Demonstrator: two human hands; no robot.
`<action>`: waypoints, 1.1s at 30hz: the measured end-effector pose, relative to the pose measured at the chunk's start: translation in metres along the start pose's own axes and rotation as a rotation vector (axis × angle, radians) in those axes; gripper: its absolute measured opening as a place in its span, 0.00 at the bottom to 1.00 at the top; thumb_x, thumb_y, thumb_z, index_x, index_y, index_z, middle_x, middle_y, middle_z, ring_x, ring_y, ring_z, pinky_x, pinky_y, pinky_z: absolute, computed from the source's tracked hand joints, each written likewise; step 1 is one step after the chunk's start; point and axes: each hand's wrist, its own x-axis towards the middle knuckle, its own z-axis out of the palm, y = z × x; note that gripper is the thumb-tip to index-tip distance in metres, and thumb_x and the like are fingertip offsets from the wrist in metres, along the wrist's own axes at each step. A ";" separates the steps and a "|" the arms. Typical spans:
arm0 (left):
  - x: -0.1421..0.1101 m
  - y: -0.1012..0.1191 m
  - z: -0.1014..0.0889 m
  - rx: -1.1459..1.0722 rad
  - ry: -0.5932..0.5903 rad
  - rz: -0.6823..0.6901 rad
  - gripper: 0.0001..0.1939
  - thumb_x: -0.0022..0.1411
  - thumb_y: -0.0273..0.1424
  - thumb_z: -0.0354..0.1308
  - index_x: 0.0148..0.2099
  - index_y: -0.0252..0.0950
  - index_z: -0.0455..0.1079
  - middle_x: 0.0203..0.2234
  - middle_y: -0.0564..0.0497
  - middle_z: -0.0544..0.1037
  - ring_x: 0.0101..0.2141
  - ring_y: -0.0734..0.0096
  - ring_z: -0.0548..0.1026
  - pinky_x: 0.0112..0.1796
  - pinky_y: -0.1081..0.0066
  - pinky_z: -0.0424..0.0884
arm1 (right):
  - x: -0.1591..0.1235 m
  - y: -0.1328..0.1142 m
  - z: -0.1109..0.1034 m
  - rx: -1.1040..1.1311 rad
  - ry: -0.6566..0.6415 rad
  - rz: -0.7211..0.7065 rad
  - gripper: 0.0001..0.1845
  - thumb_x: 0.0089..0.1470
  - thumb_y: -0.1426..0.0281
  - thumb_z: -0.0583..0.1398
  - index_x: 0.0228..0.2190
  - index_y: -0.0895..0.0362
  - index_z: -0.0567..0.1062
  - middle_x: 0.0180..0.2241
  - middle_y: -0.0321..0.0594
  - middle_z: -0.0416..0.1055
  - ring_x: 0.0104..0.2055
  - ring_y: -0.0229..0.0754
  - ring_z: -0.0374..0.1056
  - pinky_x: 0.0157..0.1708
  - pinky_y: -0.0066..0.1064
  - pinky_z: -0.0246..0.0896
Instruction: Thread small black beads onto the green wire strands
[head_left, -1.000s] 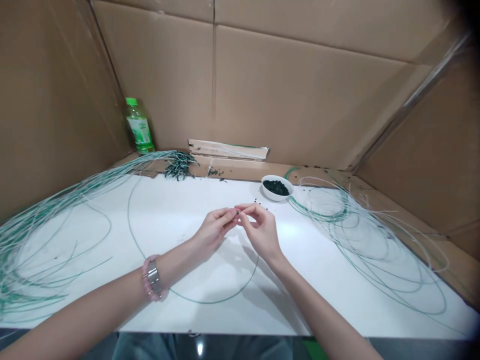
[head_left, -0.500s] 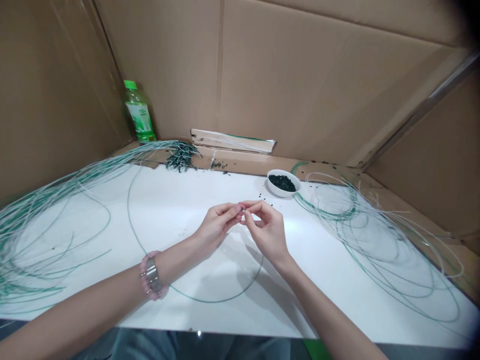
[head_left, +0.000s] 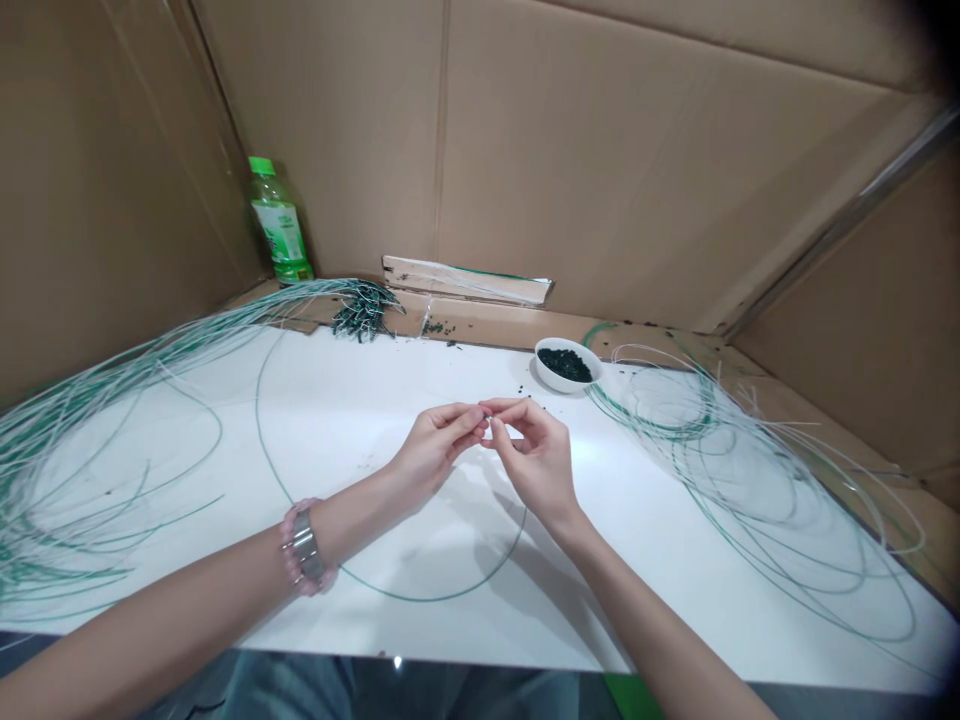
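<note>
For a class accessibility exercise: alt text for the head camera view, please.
The left hand and right hand pinch a tiny dark piece above a white table; a small white bowl of dark pieces sits beyond them, and long thin green wires loop across both sides.

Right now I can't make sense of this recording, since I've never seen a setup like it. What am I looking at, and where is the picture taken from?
There is no machine here: these are a person's two bare hands, seen from a single camera worn on their head and looking forward and down. The left hand and right hand meet at the fingertips above a white table, pinching something too small to make out. Loops of thin green wire lie on the table on both sides. Beyond the hands is a white bowl of small dark pieces. Further back are a bunched wire bundle and a green-capped plastic bottle, with cardboard walls around everything.
</note>
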 end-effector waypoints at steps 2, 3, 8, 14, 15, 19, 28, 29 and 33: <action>0.000 -0.001 0.000 0.015 0.003 0.009 0.13 0.43 0.35 0.69 0.29 0.31 0.76 0.25 0.50 0.77 0.30 0.76 0.73 0.37 0.76 0.69 | 0.000 0.000 0.000 -0.004 -0.002 -0.002 0.04 0.51 0.71 0.59 0.26 0.57 0.69 0.37 0.43 0.74 0.40 0.42 0.72 0.29 0.30 0.73; 0.000 -0.001 -0.001 0.021 0.002 0.012 0.13 0.43 0.35 0.69 0.29 0.31 0.76 0.25 0.50 0.77 0.30 0.76 0.73 0.38 0.76 0.69 | 0.000 0.000 0.000 -0.008 -0.006 -0.003 0.04 0.51 0.71 0.59 0.26 0.57 0.69 0.37 0.43 0.73 0.40 0.42 0.72 0.29 0.30 0.73; 0.000 -0.003 -0.002 0.029 -0.008 0.026 0.11 0.46 0.35 0.68 0.29 0.31 0.76 0.25 0.51 0.76 0.30 0.76 0.73 0.39 0.75 0.69 | -0.001 -0.001 -0.001 -0.080 -0.008 -0.020 0.04 0.51 0.71 0.58 0.26 0.57 0.69 0.37 0.42 0.73 0.40 0.42 0.72 0.27 0.28 0.72; -0.001 -0.001 -0.003 0.138 0.018 0.073 0.12 0.46 0.36 0.68 0.29 0.32 0.76 0.24 0.51 0.76 0.29 0.75 0.72 0.37 0.73 0.69 | -0.001 -0.006 -0.001 -0.265 0.012 -0.151 0.04 0.50 0.74 0.57 0.25 0.57 0.69 0.34 0.41 0.74 0.36 0.38 0.71 0.23 0.23 0.68; -0.001 -0.001 -0.003 0.157 0.029 0.078 0.12 0.46 0.36 0.68 0.29 0.32 0.76 0.24 0.51 0.76 0.29 0.75 0.71 0.36 0.73 0.69 | 0.000 -0.006 -0.001 -0.287 0.013 -0.173 0.04 0.50 0.74 0.57 0.25 0.57 0.69 0.34 0.40 0.74 0.35 0.38 0.71 0.23 0.22 0.68; -0.002 0.000 -0.002 0.180 0.033 0.083 0.12 0.47 0.36 0.67 0.29 0.31 0.76 0.25 0.50 0.77 0.30 0.73 0.73 0.37 0.72 0.69 | -0.001 -0.006 0.000 -0.321 0.024 -0.210 0.04 0.50 0.75 0.56 0.25 0.57 0.69 0.33 0.40 0.74 0.35 0.37 0.71 0.23 0.22 0.68; -0.007 -0.001 0.004 0.114 0.002 0.075 0.09 0.49 0.32 0.66 0.32 0.31 0.77 0.31 0.47 0.79 0.35 0.68 0.75 0.42 0.68 0.70 | -0.002 -0.006 -0.001 -0.289 0.029 -0.200 0.04 0.51 0.73 0.57 0.26 0.57 0.69 0.34 0.41 0.73 0.37 0.38 0.71 0.25 0.23 0.69; -0.006 -0.001 0.004 0.122 0.007 0.079 0.09 0.48 0.32 0.66 0.32 0.31 0.77 0.31 0.47 0.79 0.34 0.69 0.75 0.41 0.68 0.70 | -0.002 -0.006 -0.001 -0.290 0.025 -0.201 0.04 0.52 0.73 0.57 0.26 0.57 0.69 0.35 0.41 0.73 0.37 0.38 0.71 0.25 0.24 0.69; -0.005 0.002 0.004 0.161 0.030 0.100 0.10 0.47 0.33 0.67 0.31 0.31 0.77 0.29 0.48 0.79 0.33 0.70 0.75 0.42 0.69 0.69 | -0.001 -0.007 0.000 -0.281 0.023 -0.178 0.04 0.52 0.72 0.57 0.26 0.56 0.70 0.35 0.41 0.74 0.37 0.39 0.71 0.26 0.25 0.69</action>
